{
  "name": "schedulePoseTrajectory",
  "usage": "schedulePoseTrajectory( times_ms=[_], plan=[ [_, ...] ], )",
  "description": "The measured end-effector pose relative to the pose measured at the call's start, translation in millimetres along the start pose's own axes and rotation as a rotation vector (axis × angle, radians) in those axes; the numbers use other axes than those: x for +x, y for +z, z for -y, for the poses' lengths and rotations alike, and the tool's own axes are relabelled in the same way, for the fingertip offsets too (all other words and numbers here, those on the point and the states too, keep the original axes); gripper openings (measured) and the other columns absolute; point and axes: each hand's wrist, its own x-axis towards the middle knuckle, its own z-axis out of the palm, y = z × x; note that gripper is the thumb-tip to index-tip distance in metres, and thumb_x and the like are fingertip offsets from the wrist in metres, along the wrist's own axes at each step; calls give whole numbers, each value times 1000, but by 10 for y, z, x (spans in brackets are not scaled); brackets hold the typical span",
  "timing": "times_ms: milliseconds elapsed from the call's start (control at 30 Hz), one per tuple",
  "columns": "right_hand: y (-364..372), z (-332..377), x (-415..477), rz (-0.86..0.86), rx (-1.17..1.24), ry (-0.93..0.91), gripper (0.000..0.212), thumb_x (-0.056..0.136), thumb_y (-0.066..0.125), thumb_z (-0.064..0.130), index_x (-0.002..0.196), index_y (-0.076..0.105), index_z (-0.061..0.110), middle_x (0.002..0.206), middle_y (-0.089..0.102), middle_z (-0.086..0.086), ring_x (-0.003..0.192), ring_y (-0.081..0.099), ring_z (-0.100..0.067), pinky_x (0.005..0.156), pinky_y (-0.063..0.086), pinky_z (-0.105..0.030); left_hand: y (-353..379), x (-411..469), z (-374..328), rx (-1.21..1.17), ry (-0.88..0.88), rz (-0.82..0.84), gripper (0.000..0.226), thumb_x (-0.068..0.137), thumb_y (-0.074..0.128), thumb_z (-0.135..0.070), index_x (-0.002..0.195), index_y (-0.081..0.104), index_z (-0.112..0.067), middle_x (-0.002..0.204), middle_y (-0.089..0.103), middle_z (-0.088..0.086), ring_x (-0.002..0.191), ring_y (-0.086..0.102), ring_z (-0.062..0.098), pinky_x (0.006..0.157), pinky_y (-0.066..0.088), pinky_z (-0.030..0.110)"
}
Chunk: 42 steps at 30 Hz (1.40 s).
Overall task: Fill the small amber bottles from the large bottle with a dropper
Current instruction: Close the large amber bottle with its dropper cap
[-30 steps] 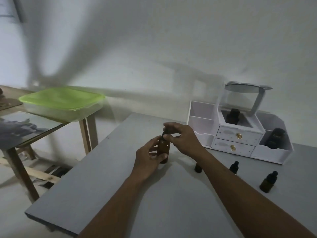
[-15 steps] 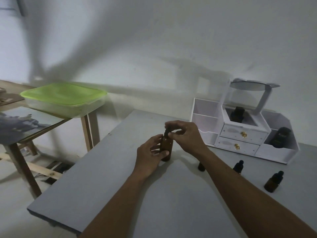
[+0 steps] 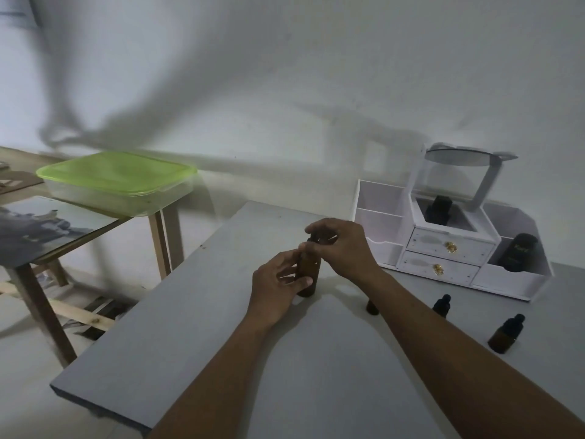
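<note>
On the table (image 3: 190, 359), both hands grip the large bottle (image 3: 308, 269) (upright).

free: grey table (image 3: 196, 337) left front | blocked right: small bottles (image 3: 504, 334), organizer (image 3: 443, 248)

A grey table (image 3: 190, 359) is showing under an amber-brown large bottle (image 3: 308, 270). At far right, a white organiser (image 3: 443, 248) is showing gold knobs (image 3: 451, 247). At far left, a clear container is wearing a lime-green lid (image 3: 114, 172).

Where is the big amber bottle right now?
The large amber bottle stands mid-table, between the left hand and right hand, left of the white organizer.
</note>
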Motion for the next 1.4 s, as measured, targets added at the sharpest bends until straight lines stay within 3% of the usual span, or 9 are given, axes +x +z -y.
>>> schedulePoseTrajectory(
  times_ms=[200, 400, 500, 600, 800, 933, 1133, 1300, 1400],
  plan=[
    [-26, -2, -59, 33, 38, 8, 34, 79, 75, 5, 110, 76, 19, 95, 76, 8, 89, 71, -2, 77, 59, -20, -25, -10, -4, -30, -4, 3, 55, 72, 85, -9, 117, 64, -34, 104, 68, -22, 92, 65, -11, 75, 50, 8],
    [31, -38, -81, -23, 19, 62, 35, 74, 86, 34, 105, 75, 23, 91, 73, 8, 80, 68, -7, 69, 57, -16, -27, -20, -36, -23, 15, -8, 54, 71, 85, -7, 106, 64, -44, 101, 69, -23, 93, 67, -6, 75, 52, 10],
    [30, -22, -98, -23, 145, 95, 33, 83, 79, 21, 115, 73, 24, 102, 74, 11, 94, 69, 0, 75, 54, -11, -31, -21, -44, -33, 7, 0, 53, 72, 85, -9, 110, 64, -40, 101, 67, -26, 91, 66, -9, 73, 50, 7],
    [0, -16, -93, -19, 229, 143, 26, 83, 74, 5, 106, 77, 17, 96, 77, 6, 92, 72, -4, 78, 55, -16, -35, -23, -40, -71, 8, -4, 53, 70, 85, -5, 109, 66, -37, 102, 69, -24, 92, 67, -5, 74, 51, 10],
    [26, -2, -96, -45, 223, 162, 28, 75, 86, 22, 101, 75, 21, 93, 74, 6, 87, 70, -8, 76, 59, -22, -28, -14, -12, -92, 18, -6, 53, 69, 84, -4, 114, 69, -30, 105, 72, -16, 95, 69, 0, 82, 56, 21],
    [28, 0, -105, -16, 286, 180, 28, 78, 78, 0, 100, 78, 17, 94, 77, 2, 92, 73, -15, 85, 61, -38, -37, -17, -9, -108, 14, -1, 53, 70, 83, -4, 115, 68, -28, 105, 73, -17, 95, 69, 1, 83, 56, 22],
    [71, 21, -108, -75, 233, 186, 25, 70, 89, 21, 90, 74, 20, 83, 75, 6, 80, 70, -11, 75, 58, -21, -31, -9, -8, -117, 15, 10, 52, 71, 82, -1, 115, 69, -26, 105, 73, -12, 96, 70, 5, 87, 57, 31],
    [71, 47, -114, -61, 297, 198, 26, 79, 75, -1, 97, 78, 17, 91, 77, 1, 86, 73, -16, 77, 58, -25, -32, -7, -1, -129, 9, 9, 54, 71, 83, -3, 116, 68, -28, 106, 73, -14, 97, 69, 4, 87, 57, 32],
    [78, 44, -105, -93, 233, 192, 17, 75, 82, 6, 87, 78, 17, 81, 77, 2, 79, 73, -16, 75, 60, -27, -28, -5, -10, -125, 18, 6, 54, 71, 83, -1, 112, 68, -33, 104, 73, -15, 96, 69, 4, 86, 58, 30]
  ],
)
